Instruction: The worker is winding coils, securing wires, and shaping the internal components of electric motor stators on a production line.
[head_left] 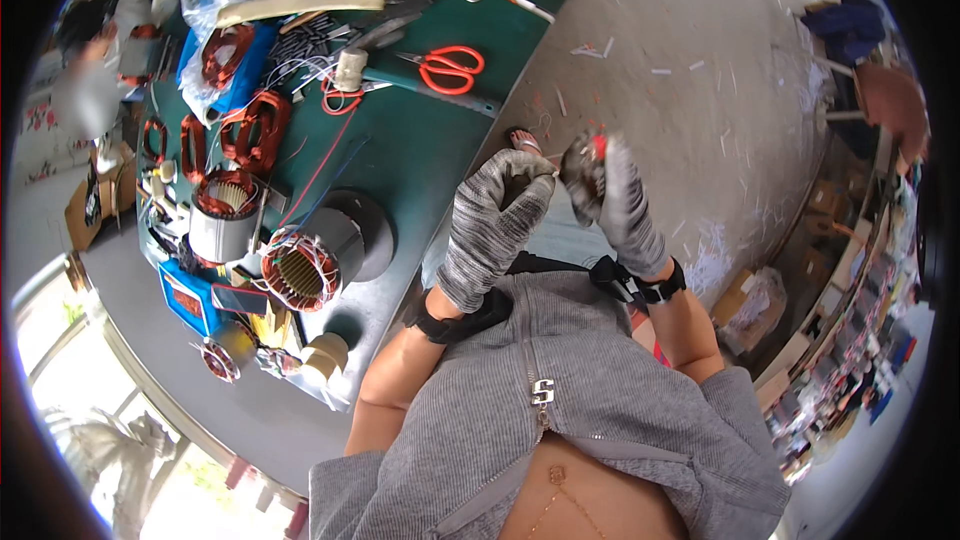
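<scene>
Both hands wear grey knitted gloves and are raised in front of my body, beside the table's edge. My left hand [500,225] is closed, thumb and fingers pinched together toward the right hand; whatever they hold is too small to make out. A short gap away, my right hand [622,195] is also closed and smeared by motion. A dark patch and a small red spot show at its fingers, and I cannot tell what it grips. Nearest to the left hand on the table is a motor stator [318,258] with copper windings and white lacing.
The green-topped table [430,145] holds a second stator [225,215], copper coils [258,130], red-handled scissors [450,70], a white-headed mallet [352,70] and a blue tray [188,297]. Paper scraps [705,255] litter the floor at right, near a chair [890,105] and cardboard boxes [825,200].
</scene>
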`<state>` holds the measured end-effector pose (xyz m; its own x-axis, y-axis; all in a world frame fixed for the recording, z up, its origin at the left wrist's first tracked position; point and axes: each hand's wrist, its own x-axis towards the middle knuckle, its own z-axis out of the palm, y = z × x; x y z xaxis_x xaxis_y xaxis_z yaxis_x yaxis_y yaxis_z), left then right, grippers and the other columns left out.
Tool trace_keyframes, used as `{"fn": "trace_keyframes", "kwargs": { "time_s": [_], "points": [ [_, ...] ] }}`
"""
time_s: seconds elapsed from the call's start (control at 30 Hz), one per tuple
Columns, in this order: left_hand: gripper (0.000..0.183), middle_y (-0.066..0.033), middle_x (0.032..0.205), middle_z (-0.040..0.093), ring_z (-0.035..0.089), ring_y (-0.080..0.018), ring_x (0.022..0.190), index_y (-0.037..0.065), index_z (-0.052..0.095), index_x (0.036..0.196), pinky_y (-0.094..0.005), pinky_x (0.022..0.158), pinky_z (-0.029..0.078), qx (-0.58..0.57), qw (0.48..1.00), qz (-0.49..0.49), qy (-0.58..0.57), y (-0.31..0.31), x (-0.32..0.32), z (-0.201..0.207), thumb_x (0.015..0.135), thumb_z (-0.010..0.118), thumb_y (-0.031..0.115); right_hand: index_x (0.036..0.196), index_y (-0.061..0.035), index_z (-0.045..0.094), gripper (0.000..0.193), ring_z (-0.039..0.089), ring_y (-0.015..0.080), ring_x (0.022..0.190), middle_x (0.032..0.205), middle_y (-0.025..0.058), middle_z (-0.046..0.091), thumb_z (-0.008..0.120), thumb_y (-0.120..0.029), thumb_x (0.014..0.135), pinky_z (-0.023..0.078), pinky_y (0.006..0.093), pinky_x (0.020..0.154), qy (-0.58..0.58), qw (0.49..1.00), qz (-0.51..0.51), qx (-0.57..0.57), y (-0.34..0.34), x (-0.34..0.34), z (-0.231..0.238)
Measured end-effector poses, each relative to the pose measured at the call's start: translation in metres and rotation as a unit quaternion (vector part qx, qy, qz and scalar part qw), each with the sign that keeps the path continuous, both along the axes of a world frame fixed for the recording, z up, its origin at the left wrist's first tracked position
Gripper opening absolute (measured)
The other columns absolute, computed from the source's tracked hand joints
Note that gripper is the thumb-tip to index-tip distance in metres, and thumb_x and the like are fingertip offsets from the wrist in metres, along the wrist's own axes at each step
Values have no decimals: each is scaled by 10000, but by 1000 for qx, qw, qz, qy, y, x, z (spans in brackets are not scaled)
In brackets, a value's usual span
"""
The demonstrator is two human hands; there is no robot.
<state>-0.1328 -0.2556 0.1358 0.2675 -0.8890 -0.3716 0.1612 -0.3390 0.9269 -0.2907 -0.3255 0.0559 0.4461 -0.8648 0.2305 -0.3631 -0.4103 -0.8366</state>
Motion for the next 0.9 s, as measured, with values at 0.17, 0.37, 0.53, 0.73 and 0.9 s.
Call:
{"fn": "trace_keyframes", "kwargs": {
  "time_s": [0.17,0.37,0.53,0.73,0.9],
  "points": [
    [173,28,809,565,488,-16,707,34,584,1013,-163,575,394,-51,995,84,35,-1,20,-18,897,534,153,960,-76,584,419,487,84,551,702,9,549,436,-465,909,397,218,490,-202,811,35,549,-75,53,-9],
    [608,-25,954,507,300,-29,511,76,419,1309,-177,475,298,-24,967,235,94,4,65,-10,930,315,540,1038,-38,604,239,597,287,767,916,146,606,599,-143,824,471,347,697,6,973,147,-176,-131,148,2],
    [796,-44,1045,504,373,-55,537,115,290,1411,-198,515,360,-69,962,257,66,19,78,-14,874,145,684,940,-14,619,315,545,313,848,915,155,573,733,-202,713,439,384,779,-34,901,428,-64,-50,177,46],
    [614,-99,1294,387,438,-155,1127,90,162,1440,-291,954,388,-125,925,316,-170,69,70,-38,950,454,316,1083,-9,576,260,571,183,995,1066,109,604,574,-173,881,434,295,909,-47,824,541,160,-18,192,52],
    [624,-131,1111,550,559,-299,1012,158,447,1296,-394,868,471,222,901,277,-251,223,27,-68,734,720,160,1049,-55,524,200,291,64,554,666,-42,323,543,-201,914,319,220,543,-177,463,372,785,-67,221,45]
  ]
}}
